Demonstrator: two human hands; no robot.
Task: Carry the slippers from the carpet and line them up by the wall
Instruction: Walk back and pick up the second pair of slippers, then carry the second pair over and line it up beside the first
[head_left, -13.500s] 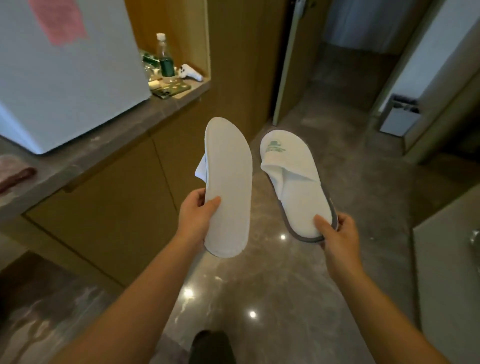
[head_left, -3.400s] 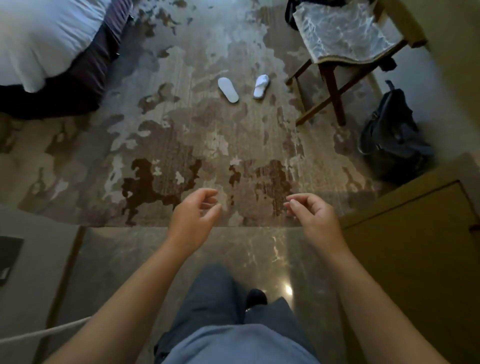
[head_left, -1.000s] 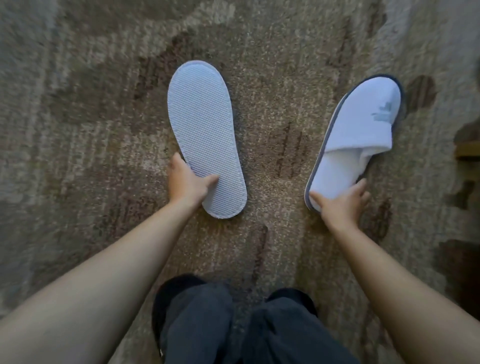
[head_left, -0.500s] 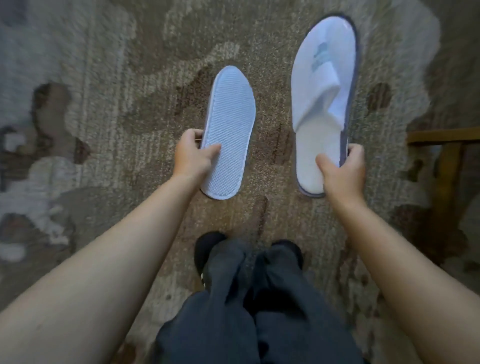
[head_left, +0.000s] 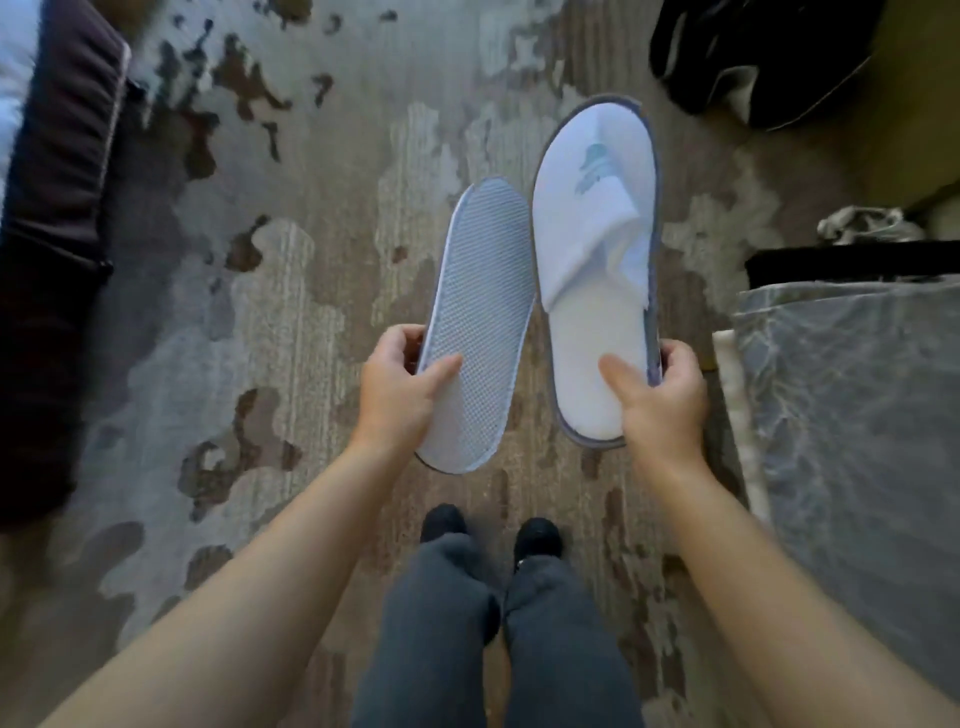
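Head view looks straight down at a person standing on the patterned carpet (head_left: 291, 291), holding one slipper in each hand above it. The left hand (head_left: 397, 392) grips the heel end of the left slipper (head_left: 480, 312), thumb across its mesh sole and fingers (head_left: 402, 340) curled round the far edge; it is turned sole-up. The right hand (head_left: 660, 395) pinches the heel of the right slipper (head_left: 592, 249) the same way, thumb on the white footbed, so the strap and logo face up. Holding both at the heel likely keeps the toes pointing ahead and leaves them easy to set down side by side. The long edges are touching or nearly so; which is hard to tell. Both are clear of the carpet, so the carry seems under way. No wall is in sight; a bed (head_left: 47, 208) lies at the left and a dark bag (head_left: 753, 57) at the top right.
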